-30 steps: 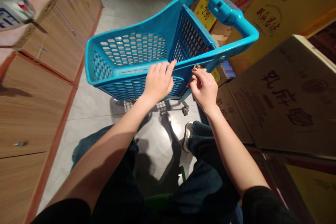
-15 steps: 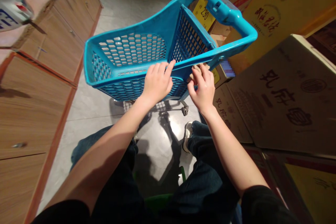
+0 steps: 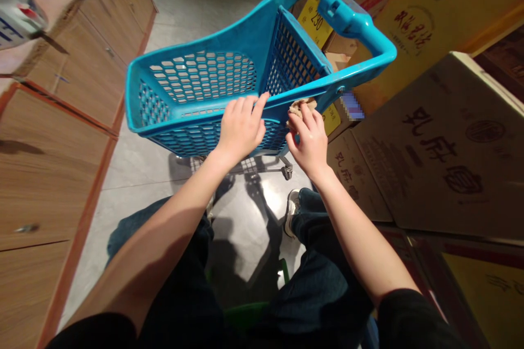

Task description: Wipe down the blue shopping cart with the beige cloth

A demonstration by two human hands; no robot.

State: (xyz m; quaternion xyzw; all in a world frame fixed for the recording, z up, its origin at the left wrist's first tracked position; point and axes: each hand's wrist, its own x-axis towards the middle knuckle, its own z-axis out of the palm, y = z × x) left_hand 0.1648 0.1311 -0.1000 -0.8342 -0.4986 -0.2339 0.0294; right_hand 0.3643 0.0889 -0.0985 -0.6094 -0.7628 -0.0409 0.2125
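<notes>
A blue plastic shopping cart (image 3: 196,35) with lattice sides stands in front of me, its handle towards the upper right. My left hand (image 3: 241,122) grips the near top rim, fingers hooked over it and the index finger reaching along the edge. To its right, my right hand (image 3: 310,139) holds a crumpled beige cloth (image 3: 301,106) against the outer side of the cart, just below the rim near the handle end. The fingers partly cover the cloth.
Cardboard boxes (image 3: 446,147) are stacked close on the right, with a yellow bag (image 3: 434,27) behind them. Wooden cabinets (image 3: 53,169) line the left side. A cart wheel (image 3: 287,173) rests on the grey tiled floor (image 3: 135,169) near my shoe (image 3: 292,210).
The cart and both hands appear slightly further left in view. My right hand has shifted a little with the cloth, which shows more above the fingers. The left hand keeps its hold on the rim.
</notes>
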